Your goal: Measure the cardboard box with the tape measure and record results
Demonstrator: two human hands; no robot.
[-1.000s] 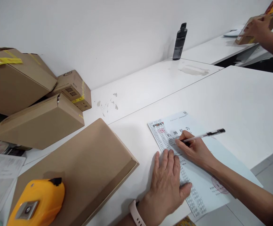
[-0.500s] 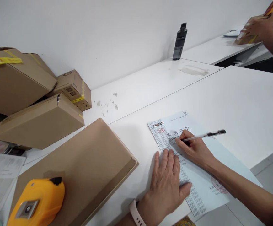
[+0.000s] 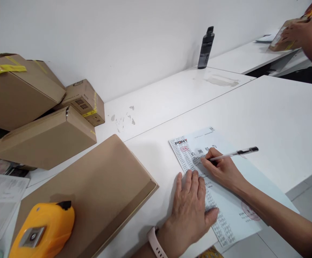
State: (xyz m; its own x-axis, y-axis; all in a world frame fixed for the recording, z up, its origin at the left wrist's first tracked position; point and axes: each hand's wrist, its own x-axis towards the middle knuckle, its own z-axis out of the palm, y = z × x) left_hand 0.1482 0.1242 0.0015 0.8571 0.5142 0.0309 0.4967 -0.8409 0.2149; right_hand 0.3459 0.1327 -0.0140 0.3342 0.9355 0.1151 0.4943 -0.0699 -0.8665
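Note:
A pale blue printed report (image 3: 253, 175), headed PONY with a red stamp, lies at the near edge of the white table. My left hand (image 3: 189, 208) rests flat on its left margin, fingers spread and holding nothing. In my right hand (image 3: 224, 172) a clear pen with a black cap end (image 3: 243, 152) is pinched, its tip by the printed title. The fingers partly cover the title. Left of my hands lies a flat cardboard box (image 3: 97, 186), and a yellow tape measure (image 3: 44, 229) sits on it.
Cardboard boxes (image 3: 45, 139) with yellow tape stand at the left against the wall, beside papers (image 3: 0, 204). A dark bottle (image 3: 206, 48) stands at the back. Another person's hand (image 3: 297, 34) holds a box at the far right. The table's near edge runs below the report.
My hands, the pen and the report stay practically in place. At the far right, the other person's hand and the yellow object above the box have shifted slightly.

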